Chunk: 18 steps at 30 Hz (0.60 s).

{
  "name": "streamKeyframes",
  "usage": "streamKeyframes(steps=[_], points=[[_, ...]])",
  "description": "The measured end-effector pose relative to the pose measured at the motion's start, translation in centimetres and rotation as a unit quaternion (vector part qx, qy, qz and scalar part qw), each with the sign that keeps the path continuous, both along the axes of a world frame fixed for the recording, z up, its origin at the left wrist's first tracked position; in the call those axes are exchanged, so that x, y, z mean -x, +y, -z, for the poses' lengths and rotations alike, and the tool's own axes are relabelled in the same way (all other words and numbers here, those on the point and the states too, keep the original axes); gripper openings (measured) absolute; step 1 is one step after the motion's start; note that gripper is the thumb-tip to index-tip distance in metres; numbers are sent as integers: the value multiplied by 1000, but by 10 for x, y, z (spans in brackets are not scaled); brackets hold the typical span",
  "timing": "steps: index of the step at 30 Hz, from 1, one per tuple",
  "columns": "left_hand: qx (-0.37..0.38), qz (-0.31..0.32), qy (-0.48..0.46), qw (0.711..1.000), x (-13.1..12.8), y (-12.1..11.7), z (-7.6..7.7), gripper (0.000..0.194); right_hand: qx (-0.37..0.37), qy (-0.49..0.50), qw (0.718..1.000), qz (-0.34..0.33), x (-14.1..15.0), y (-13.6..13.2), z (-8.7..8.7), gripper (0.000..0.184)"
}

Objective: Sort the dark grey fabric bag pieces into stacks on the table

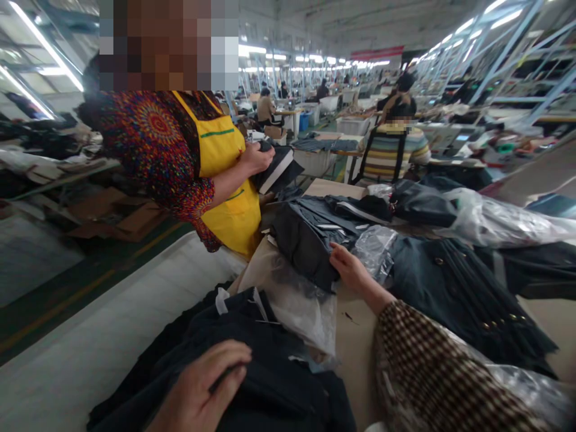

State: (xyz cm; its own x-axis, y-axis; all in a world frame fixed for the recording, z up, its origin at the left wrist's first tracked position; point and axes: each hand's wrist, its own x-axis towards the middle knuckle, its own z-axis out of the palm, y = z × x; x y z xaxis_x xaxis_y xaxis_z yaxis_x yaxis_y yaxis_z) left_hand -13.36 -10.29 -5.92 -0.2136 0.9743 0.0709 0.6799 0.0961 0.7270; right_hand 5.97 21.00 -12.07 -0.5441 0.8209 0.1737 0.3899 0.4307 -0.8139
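Observation:
My left hand [202, 387] lies on a dark folded garment [252, 366] at the near edge of the table, fingers curled and pinching a fold of its cloth. My right hand [351, 270], in a checked sleeve, reaches forward to a pile of dark grey garments [306, 234]; its fingers rest on the pile's edge beside a crumpled clear plastic bag [375, 249]. Whether those fingers grip the cloth is hidden.
A co-worker in a yellow apron [229, 180] stands at the table's left end holding a dark garment with a white edge [276, 171]. More dark garments [454, 288] and clear plastic bags [504, 222] cover the brown table [355, 348]. Other people sit at work stations behind.

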Motion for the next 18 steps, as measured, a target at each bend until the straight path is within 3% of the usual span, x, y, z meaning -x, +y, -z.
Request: streamKeyframes(steps=[1,2,3,5,6,8,12,14,15,16,18], points=[[46,-46,-114,991,-12,20,-11,24,-16,29,999,-30,-8,-24,-12,11],[94,-67,-238,964,-26,40,-19,32,-35,53,996,-68,-15,-50,-24,10],[99,-109,-349,926,-42,58,-24,39,-58,69,990,-112,-21,-77,-35,10],[138,-122,-509,841,-69,87,-24,42,-105,61,974,-189,-33,-128,-51,14],[154,-119,-553,810,-80,95,-20,38,-127,44,967,-216,-39,-151,-56,15],[188,-118,-586,779,-95,98,-10,23,-169,18,950,-260,-51,-189,-61,19],[222,-127,-572,779,-110,75,-4,18,-209,31,928,-307,-78,-231,-57,19],[215,-123,-575,780,-117,63,-11,13,-175,83,952,-235,-93,-233,-53,20],[208,-118,-581,778,-122,60,-16,15,-135,122,971,-155,-100,-230,-50,22],[200,-112,-590,774,-126,57,-20,18,-74,159,983,-62,-107,-225,-46,22],[184,-95,-605,769,-137,54,-28,21,101,210,969,84,-117,-211,-40,27]])
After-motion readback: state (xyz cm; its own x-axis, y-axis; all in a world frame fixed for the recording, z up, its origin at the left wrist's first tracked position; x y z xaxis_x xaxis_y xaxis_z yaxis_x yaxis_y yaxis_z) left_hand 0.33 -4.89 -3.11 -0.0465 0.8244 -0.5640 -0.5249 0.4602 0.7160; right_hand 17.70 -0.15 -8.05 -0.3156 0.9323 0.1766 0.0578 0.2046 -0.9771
